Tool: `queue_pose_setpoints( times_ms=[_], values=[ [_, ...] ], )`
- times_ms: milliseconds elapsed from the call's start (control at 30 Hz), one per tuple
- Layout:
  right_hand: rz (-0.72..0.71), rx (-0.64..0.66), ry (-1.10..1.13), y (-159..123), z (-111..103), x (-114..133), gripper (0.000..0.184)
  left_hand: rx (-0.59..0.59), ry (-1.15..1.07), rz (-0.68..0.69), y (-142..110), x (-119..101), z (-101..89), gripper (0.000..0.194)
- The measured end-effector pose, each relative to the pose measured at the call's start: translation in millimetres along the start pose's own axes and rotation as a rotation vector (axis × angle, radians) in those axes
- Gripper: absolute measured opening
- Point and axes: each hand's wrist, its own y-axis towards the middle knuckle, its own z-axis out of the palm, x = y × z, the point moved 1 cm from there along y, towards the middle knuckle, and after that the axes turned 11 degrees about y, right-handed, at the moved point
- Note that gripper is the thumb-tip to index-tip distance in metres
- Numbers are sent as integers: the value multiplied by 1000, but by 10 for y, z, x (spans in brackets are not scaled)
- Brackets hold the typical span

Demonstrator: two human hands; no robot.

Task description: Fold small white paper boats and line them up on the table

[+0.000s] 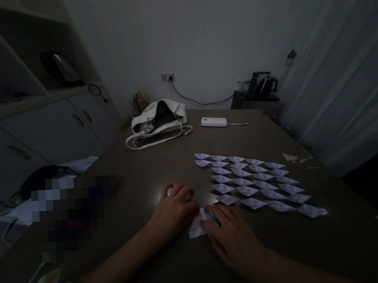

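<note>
A small white piece of folded paper (197,229) lies on the dark table between my two hands. My right hand (235,237) grips its right side, with thumb and fingers closed on it. At the paper's upper left edge, the thumb of my left hand (174,210) presses down while its other fingers curl over the tabletop. Parts of the paper are covered by my fingers. Just beyond my right hand, several small folded paper boats (247,191) are set out in rows.
A white handbag (158,120) lies at the table's far left, and a white power strip-like device (214,122) with a short cable sits right of it. A black kettle (267,86) stands on a stand behind the table (140,178). Cabinets (44,129) line the left wall.
</note>
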Motion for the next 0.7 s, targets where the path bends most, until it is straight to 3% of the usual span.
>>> queue_pose_setpoints(
  times_ms=[700],
  values=[
    [2,-21,-9,2,52,-18,27,64,46,17,-13,17,-31,8]
  ],
)
